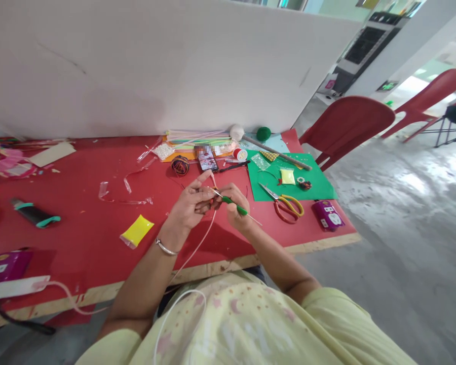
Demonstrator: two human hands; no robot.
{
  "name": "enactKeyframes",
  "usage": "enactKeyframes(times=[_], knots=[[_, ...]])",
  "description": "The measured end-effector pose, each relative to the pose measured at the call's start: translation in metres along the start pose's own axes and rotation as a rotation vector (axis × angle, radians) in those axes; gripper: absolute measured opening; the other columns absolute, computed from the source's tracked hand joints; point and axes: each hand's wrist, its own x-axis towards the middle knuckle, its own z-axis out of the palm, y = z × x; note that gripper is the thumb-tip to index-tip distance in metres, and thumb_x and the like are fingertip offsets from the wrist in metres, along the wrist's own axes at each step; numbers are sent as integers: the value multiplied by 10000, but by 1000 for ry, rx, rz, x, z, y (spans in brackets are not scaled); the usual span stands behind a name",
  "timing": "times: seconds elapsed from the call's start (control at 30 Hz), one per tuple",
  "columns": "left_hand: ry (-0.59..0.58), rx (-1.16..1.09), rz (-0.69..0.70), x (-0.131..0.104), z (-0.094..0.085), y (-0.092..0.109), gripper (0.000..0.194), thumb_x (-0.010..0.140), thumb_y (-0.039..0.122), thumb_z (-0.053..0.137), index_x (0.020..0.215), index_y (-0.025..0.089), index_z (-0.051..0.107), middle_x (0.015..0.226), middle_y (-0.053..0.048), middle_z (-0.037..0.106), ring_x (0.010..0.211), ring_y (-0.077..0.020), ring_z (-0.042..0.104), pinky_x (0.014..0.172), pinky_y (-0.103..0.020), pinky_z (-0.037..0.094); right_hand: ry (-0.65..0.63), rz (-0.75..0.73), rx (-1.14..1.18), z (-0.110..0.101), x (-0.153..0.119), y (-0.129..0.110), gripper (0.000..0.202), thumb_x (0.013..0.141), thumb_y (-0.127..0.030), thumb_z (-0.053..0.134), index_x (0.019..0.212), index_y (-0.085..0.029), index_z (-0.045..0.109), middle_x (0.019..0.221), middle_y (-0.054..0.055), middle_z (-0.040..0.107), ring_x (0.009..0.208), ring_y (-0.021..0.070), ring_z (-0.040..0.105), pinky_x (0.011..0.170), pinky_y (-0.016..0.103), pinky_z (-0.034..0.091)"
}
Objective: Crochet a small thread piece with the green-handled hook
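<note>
Above the red table my left hand pinches a small piece that its fingers mostly hide; I cannot make out what it is. My right hand is closed around a green-handled crochet hook, whose metal tip points left into the left fingertips. From the handle's other end a thin shaft sticks out. A pale cord hangs from beside the hands toward my lap. Just beyond the hands lie a phone and a dark multicoloured ball of yarn.
Right of my hands, scissors overlap a green sheet. A purple box sits near the right edge. Leftward lie a yellow packet, a box cutter and a white power bank with a cable. A white partition stands behind.
</note>
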Motion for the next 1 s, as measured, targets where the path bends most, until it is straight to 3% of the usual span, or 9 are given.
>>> enactKeyframes(times=[0.1, 0.23, 0.37, 0.57, 0.7, 0.87, 1.0], knots=[[-32, 8, -30, -1, -7, 3, 868, 630, 117, 870, 1451, 174, 593, 514, 116, 507, 364, 1, 217, 381, -136, 186, -83, -4, 33, -7, 4, 2, 672, 826, -864, 524, 870, -223, 718, 964, 102, 646, 779, 216, 691, 701, 395, 615], [-29, 97, -49, -3, -13, 9, 835, 624, 102, 865, 1419, 196, 628, 614, 69, 616, 365, 13, 240, 384, -140, 175, -176, 17, -22, -20, 6, 0, 669, 834, -851, 521, 877, -211, 713, 991, 118, 712, 850, 224, 732, 778, 384, 623], [-65, 144, -73, -4, -17, 15, 765, 638, 85, 851, 1371, 214, 672, 679, 44, 647, 383, 14, 269, 392, -145, 178, -232, -13, -62, -30, 6, -5, 612, 884, -796, 517, 924, -213, 700, 1042, 123, 731, 838, 206, 741, 754, 356, 623], [-161, 188, -130, -1, -23, 20, 613, 643, 69, 825, 1242, 177, 748, 683, 39, 621, 410, 13, 272, 402, -156, 181, -386, -212, -176, -44, 12, -14, 423, 998, -585, 542, 1065, -200, 704, 1040, 130, 751, 978, 215, 738, 883, 354, 595], [-221, 219, -178, 2, -23, 23, 560, 638, 72, 809, 1187, 175, 775, 712, 30, 621, 419, 14, 280, 405, -165, 179, -432, -308, -193, -54, 17, -20, 298, 1032, -440, 563, 1057, -183, 712, 1015, 127, 759, 1012, 204, 736, 895, 321, 579], [-275, 253, -192, 7, -25, 20, 491, 636, 100, 798, 1121, 178, 802, 729, 13, 624, 436, 0, 293, 403, -182, 182, -462, -200, -45, -58, 16, -26, 272, 1040, -381, 562, 994, -185, 745, 969, 110, 769, 973, 205, 739, 862, 327, 578], [-266, 304, -143, 9, -20, 11, 521, 634, 133, 842, 1151, 189, 802, 731, 5, 629, 466, -21, 368, 424, -185, 224, -384, -45, 78, -43, 9, -23, 437, 1045, -509, 497, 881, -183, 738, 870, 87, 739, 796, 173, 693, 678, 290, 553]])
